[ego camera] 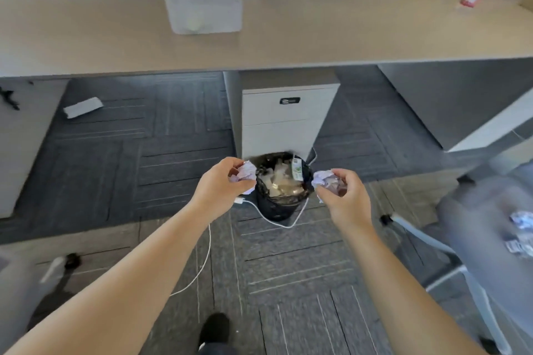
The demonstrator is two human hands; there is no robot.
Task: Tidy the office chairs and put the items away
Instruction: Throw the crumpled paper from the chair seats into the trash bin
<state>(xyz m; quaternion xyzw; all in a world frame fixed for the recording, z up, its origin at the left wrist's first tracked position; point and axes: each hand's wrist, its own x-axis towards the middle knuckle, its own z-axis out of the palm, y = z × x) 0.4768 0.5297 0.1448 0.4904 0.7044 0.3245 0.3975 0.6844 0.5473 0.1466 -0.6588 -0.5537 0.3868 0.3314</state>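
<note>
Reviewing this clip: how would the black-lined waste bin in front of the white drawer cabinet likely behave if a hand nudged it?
The small black-lined waste bin is probably light, since it seems to hold mostly wrappers and paper. It is narrow and heaped to its rim, so a push near the top might tip it or spill litter. The white cable looped around its base could drag if it slides.

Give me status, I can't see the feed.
Left hand grip shut on paper wad. Right hand grip shut on second wad. Both beside full bin. Cable loops round bin.
</note>
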